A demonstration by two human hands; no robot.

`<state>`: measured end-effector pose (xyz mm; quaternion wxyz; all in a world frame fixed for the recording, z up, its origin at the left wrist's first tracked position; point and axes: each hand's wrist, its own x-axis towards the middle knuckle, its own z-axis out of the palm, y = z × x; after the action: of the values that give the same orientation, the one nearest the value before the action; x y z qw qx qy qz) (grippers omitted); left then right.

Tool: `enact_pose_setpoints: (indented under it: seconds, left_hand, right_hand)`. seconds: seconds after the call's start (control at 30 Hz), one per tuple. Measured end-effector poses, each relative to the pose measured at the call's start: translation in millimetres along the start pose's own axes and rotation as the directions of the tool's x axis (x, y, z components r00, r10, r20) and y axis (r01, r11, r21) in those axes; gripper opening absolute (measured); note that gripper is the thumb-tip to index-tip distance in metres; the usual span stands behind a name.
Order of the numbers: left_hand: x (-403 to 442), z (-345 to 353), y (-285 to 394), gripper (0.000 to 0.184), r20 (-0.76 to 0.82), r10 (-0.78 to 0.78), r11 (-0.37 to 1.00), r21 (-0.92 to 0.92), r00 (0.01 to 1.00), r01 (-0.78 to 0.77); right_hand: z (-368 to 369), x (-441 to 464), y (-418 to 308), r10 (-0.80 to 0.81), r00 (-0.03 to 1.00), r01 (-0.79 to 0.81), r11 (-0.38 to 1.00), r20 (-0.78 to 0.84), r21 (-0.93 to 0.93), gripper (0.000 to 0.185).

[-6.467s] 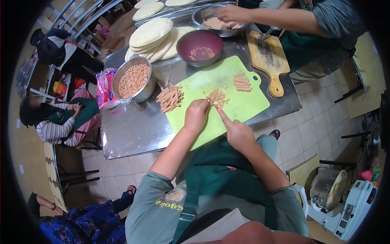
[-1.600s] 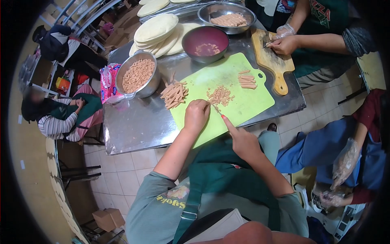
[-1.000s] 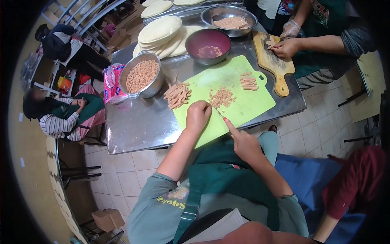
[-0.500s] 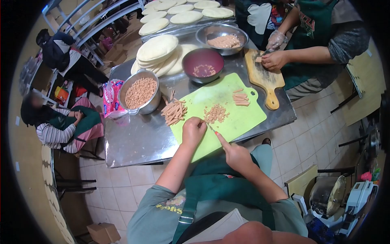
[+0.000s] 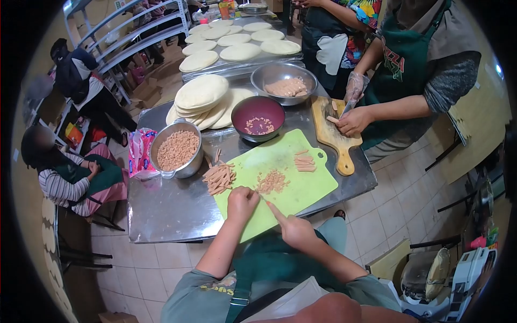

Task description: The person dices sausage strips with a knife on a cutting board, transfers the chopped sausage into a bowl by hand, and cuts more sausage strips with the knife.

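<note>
A green cutting board (image 5: pixel 301 199) lies on the metal table, with small diced pieces (image 5: pixel 272 182) near its middle and a few sticks (image 5: pixel 305 161) toward its right end. My left hand (image 5: pixel 242 203) is closed on the board's near left part, its fingertips pinched on something too small to make out. From the right, my right hand (image 5: pixel 296 230) grips a knife (image 5: pixel 265 199), index finger stretched along it, the tip close to my left fingertips. A pile of cut sticks (image 5: pixel 219 178) sits at the board's left edge.
Left on the table (image 5: pixel 167 215) stand a pot of diced pieces (image 5: pixel 177 150) and a pink packet (image 5: pixel 141 152). Behind are a purple bowl (image 5: pixel 258 117), round flatbreads (image 5: pixel 202 92) and a steel bowl (image 5: pixel 284 85). A co-worker cuts on a wooden board (image 5: pixel 327 129) at the right.
The view has tilted up, showing more flatbreads and people at the back. My hands stay at the board's near edge. The person in dark red at the lower right is gone from view.
</note>
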<state>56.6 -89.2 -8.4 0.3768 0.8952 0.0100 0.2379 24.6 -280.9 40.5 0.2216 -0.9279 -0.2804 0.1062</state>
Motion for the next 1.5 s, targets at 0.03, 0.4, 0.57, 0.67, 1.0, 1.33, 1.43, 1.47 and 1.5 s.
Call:
enact_pose_setpoints:
  seconds: [0.03, 0.4, 0.57, 0.67, 1.0, 1.33, 1.43, 1.47, 1.5]
  left_hand:
    - [-1, 1, 0, 0.016, -0.002, -0.003, 1.0, 0.017, 1.0, 0.003]
    - [-1, -11, 10, 0.011, 0.062, -0.142, 0.99, -0.005, 0.988, 0.142]
    - [-8, -12, 5, 0.009, 0.02, -0.049, 0.998, 0.031, 0.999, 0.049]
    - [-8, -10, 4, 0.01, 0.014, -0.068, 0.997, 0.035, 0.998, 0.067]
    - [-5, -14, 14, 0.009, 0.027, -0.167, 0.985, -0.044, 0.985, 0.169]
    - [-8, -8, 3, 0.01, 0.039, -0.078, 0.997, -0.012, 0.996, 0.078]
    - [-8, -7, 4, 0.01, 0.009, -0.059, 0.998, 0.016, 0.998, 0.059]
    - [-8, -7, 3, 0.01, 0.009, -0.054, 0.998, 0.013, 0.998, 0.054]
    - [-8, -7, 2, 0.01, 0.008, -0.048, 0.999, 0.008, 0.999, 0.048]
  right_hand:
    - [-2, -4, 0, 0.004, 1.0, -0.005, 1.0, 0.018, 0.02, 0.067]
    - [-11, -3, 1, -0.011, 1.0, 0.013, 0.996, -0.016, 0.09, 0.068]
    - [-2, 6, -2, -0.036, 0.999, 0.036, 0.999, 0.0, 0.02, 0.07]
    - [-1, 0, -1, -0.003, 0.997, 0.006, 0.999, 0.072, -0.043, 0.071]
    - [-9, -6, 5, -0.031, 0.999, 0.03, 0.998, 0.027, 0.048, 0.06]
    - [1, -1, 2, -0.016, 0.998, 0.017, 1.0, 0.063, -0.009, 0.063]
    - [-5, -12, 2, -0.036, 0.999, 0.036, 0.999, 0.033, -0.016, 0.064]
    - [-9, -15, 1, -0.039, 0.999, 0.039, 0.999, 0.033, -0.015, 0.064]
    - [-14, -18, 0, -0.028, 0.998, 0.029, 0.999, 0.053, -0.028, 0.064]
